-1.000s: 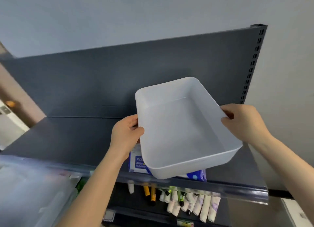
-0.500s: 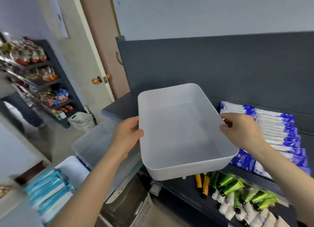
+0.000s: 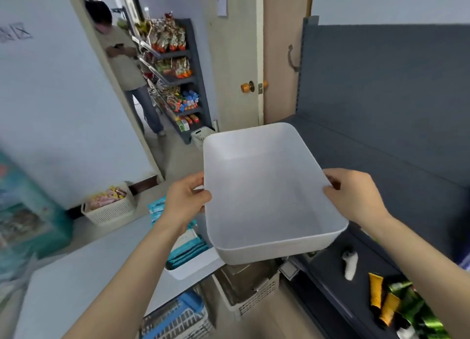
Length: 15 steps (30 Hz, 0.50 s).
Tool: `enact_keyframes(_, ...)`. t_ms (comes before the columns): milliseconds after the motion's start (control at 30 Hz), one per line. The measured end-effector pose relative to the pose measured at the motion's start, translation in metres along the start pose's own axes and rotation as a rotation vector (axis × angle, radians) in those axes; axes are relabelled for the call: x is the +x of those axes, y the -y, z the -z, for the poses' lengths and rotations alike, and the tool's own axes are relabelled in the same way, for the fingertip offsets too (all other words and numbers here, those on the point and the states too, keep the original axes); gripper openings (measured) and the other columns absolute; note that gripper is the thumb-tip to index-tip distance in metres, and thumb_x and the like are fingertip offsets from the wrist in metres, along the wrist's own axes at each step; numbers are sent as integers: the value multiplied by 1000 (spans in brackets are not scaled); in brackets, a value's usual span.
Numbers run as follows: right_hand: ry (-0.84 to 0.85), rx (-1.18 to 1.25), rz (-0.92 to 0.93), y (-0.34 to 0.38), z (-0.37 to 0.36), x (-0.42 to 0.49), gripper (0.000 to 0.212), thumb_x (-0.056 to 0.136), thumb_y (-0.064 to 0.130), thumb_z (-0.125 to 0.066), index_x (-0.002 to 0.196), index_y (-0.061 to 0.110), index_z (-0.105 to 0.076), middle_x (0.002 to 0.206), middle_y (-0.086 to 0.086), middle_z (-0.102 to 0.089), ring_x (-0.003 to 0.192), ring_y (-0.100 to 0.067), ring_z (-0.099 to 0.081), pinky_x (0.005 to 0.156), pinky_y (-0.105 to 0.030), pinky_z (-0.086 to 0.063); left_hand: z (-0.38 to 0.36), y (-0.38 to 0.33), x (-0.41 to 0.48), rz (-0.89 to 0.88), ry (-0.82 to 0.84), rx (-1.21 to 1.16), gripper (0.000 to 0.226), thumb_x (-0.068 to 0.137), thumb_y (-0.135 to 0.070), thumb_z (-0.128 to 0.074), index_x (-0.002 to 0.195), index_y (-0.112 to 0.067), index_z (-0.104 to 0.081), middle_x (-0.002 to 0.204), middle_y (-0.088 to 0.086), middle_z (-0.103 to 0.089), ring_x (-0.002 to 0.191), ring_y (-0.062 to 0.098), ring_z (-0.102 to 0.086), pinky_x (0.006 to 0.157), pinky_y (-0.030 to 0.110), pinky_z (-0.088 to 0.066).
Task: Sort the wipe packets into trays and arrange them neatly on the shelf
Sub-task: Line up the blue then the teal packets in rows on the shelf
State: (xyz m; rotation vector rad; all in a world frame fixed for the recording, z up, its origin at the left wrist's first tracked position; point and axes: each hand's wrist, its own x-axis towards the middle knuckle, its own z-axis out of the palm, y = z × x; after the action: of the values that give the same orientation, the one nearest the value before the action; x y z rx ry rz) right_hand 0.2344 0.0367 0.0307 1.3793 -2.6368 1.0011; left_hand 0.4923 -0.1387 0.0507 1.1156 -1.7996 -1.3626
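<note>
I hold an empty white plastic tray [image 3: 267, 201] in the air in front of me, tilted slightly. My left hand [image 3: 187, 199] grips its left rim, thumb over the edge. My right hand [image 3: 353, 195] grips its right rim. Below the tray, on a pale table [image 3: 76, 275], another white tray [image 3: 193, 265] holds teal wipe packets [image 3: 187, 249], and more light-blue packets [image 3: 157, 209] lie behind my left wrist. The dark grey shelf [image 3: 381, 160] stands to the right.
A lower shelf board at right carries orange tubes [image 3: 381, 300], green packets [image 3: 417, 310] and a white item [image 3: 350, 263]. Baskets [image 3: 254, 293] sit on the floor under the tray; a cream basket [image 3: 109, 209] stands by the wall. A person [image 3: 127, 66] stands in the doorway by a snack rack.
My view has swung left, away from the grey shelf and its blue-white packets, toward the table and doorway. Both hands keep the same hold on the tray.
</note>
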Motion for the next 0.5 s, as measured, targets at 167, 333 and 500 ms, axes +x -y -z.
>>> enact_keyframes(167, 76, 43, 83, 15, -46, 44, 14, 74, 7, -48, 73, 10, -61, 60, -10, -57, 50, -24, -42, 49, -27, -26, 23, 19, 18, 33, -97, -16, 54, 77, 16, -51, 105, -27, -69, 88, -21, -72, 70, 4, -67, 60, 25, -55)
enact_keyframes(333, 123, 101, 163, 35, -85, 88, 8, 75, 0, -49, 67, -1, -49, 51, -10, -33, 50, -14, -22, 51, -27, -18, 45, 34, 44, 62, -163, 10, 61, 74, 16, -49, 98, -36, -70, 101, -7, -74, 81, 24, -67, 66, 39, -55)
enact_keyframes(500, 202, 130, 270, 69, -123, 127, 21, 78, -1, -51, 60, 10, -51, 44, 3, -33, 45, -11, -27, 48, -28, -22, 69, 46, 59, 103, -304, 4, 59, 76, 17, -46, 99, -32, -67, 91, -16, -74, 71, 5, -69, 64, 29, -58)
